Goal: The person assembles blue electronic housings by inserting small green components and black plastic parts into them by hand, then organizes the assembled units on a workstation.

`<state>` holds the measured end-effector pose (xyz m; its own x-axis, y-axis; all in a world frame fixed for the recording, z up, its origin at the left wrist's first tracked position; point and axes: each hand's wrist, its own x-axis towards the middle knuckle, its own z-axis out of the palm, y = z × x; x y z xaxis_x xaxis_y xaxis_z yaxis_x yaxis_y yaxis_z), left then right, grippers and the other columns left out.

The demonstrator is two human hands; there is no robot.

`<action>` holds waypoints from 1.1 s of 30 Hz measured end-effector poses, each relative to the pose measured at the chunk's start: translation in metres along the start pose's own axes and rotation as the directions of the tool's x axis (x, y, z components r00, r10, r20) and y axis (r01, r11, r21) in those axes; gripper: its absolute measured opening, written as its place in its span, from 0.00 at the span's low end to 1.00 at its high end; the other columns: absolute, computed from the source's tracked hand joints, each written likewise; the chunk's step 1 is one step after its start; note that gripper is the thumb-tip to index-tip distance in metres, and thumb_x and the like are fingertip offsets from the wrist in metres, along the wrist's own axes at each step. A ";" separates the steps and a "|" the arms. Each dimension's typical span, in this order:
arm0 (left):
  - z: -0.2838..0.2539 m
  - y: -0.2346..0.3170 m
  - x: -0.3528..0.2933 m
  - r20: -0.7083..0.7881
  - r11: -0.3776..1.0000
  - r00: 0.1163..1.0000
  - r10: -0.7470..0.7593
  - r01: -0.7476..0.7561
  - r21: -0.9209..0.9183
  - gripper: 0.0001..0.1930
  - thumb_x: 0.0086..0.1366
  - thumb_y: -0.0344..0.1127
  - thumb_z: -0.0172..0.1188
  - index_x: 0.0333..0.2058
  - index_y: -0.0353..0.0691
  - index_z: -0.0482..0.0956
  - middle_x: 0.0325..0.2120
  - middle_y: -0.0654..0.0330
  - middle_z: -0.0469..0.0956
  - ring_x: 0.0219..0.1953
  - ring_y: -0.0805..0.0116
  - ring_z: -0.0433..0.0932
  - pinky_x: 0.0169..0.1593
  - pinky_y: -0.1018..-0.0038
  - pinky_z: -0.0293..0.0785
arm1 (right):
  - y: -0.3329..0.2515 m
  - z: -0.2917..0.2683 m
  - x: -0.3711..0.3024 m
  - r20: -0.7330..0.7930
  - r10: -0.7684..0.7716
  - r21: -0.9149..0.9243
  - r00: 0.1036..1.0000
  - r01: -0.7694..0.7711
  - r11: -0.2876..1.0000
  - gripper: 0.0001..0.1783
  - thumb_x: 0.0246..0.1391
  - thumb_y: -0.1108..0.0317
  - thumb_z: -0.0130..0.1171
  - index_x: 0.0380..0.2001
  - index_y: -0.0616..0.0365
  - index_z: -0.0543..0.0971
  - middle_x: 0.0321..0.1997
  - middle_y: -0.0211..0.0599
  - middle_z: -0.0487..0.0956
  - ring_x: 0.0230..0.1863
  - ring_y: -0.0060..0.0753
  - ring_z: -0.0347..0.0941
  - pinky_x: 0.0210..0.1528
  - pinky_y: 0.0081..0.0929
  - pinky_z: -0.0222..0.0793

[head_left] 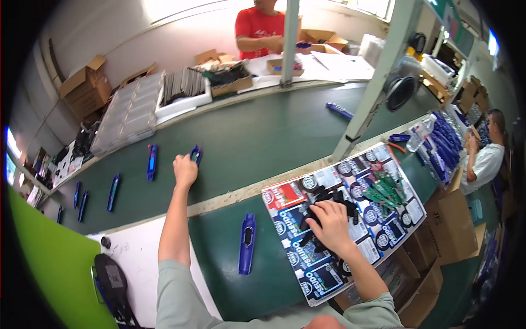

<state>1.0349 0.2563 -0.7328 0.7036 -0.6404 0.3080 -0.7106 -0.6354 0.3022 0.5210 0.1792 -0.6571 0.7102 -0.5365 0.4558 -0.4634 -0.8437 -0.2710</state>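
My left hand (185, 170) reaches over the green conveyor belt, its fingers closed on the near end of a narrow blue plastic casing (196, 154). Small coloured parts show inside that casing. My right hand (331, 223) rests with bent fingers on a pile of small black parts (353, 210), on a board covered in printed sheets; its fingertips are hidden. Right of the pile, several green circuit boards (384, 189) lie heaped together. Another blue casing (247, 244), with a black piece in its middle, lies by itself on the green table between my arms.
More blue casings (152, 162) lie along the belt (246, 137) to the left, and one at the far right. A metal post (378, 77) rises beyond the board. Across the belt stands a person in red (260, 33); another in white (485, 159) sits right. Cardboard boxes (452, 219) stand right.
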 end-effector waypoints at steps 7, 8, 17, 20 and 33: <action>-0.074 0.080 -0.062 -0.151 0.913 0.919 0.365 -0.384 -0.135 0.13 0.66 0.36 0.60 0.45 0.36 0.81 0.42 0.48 0.80 0.45 0.53 0.78 0.47 0.61 0.74 | 0.011 -0.017 0.003 -0.044 0.021 0.073 0.999 -0.018 0.997 0.15 0.53 0.64 0.68 0.42 0.59 0.83 0.47 0.39 0.80 0.53 0.44 0.74 0.56 0.42 0.65; -0.089 0.091 -0.087 0.006 0.912 0.939 0.345 -0.333 -0.238 0.11 0.66 0.37 0.61 0.41 0.37 0.81 0.34 0.50 0.80 0.39 0.53 0.80 0.42 0.62 0.75 | 0.015 -0.016 0.005 -0.091 0.026 0.091 0.996 -0.017 0.996 0.14 0.53 0.65 0.68 0.41 0.59 0.83 0.46 0.39 0.81 0.52 0.44 0.75 0.55 0.42 0.66; -0.134 0.144 -0.220 0.508 0.933 0.791 0.342 -0.223 -0.281 0.21 0.58 0.49 0.69 0.39 0.37 0.80 0.18 0.60 0.79 0.23 0.57 0.81 0.30 0.63 0.75 | 0.175 -0.077 -0.020 -0.127 0.395 -0.204 0.910 -0.413 0.888 0.08 0.52 0.71 0.65 0.37 0.59 0.83 0.37 0.43 0.82 0.42 0.49 0.79 0.48 0.42 0.71; -0.124 0.147 -0.229 0.461 0.909 0.819 0.341 -0.161 -0.386 0.17 0.58 0.40 0.68 0.40 0.35 0.80 0.23 0.57 0.80 0.26 0.56 0.81 0.32 0.63 0.75 | 0.182 -0.083 -0.025 -0.030 0.479 -0.035 0.878 -0.479 0.877 0.07 0.52 0.71 0.66 0.35 0.60 0.84 0.37 0.43 0.82 0.40 0.50 0.79 0.47 0.43 0.73; -0.111 0.194 -0.216 0.535 0.151 0.773 0.339 0.517 -0.843 0.12 0.77 0.37 0.47 0.45 0.33 0.72 0.32 0.57 0.80 0.26 0.72 0.80 0.25 0.78 0.76 | 0.161 -0.076 -0.024 0.182 0.479 -0.140 0.859 -0.459 0.877 0.14 0.47 0.71 0.70 0.38 0.60 0.79 0.39 0.46 0.79 0.46 0.54 0.77 0.49 0.45 0.73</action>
<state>0.7448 0.3189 -0.6400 0.3042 -0.9420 -0.1421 0.2541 -0.0635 0.9651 0.3887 0.0575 -0.6475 0.4846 -0.8680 0.1080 -0.8067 -0.4912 -0.3286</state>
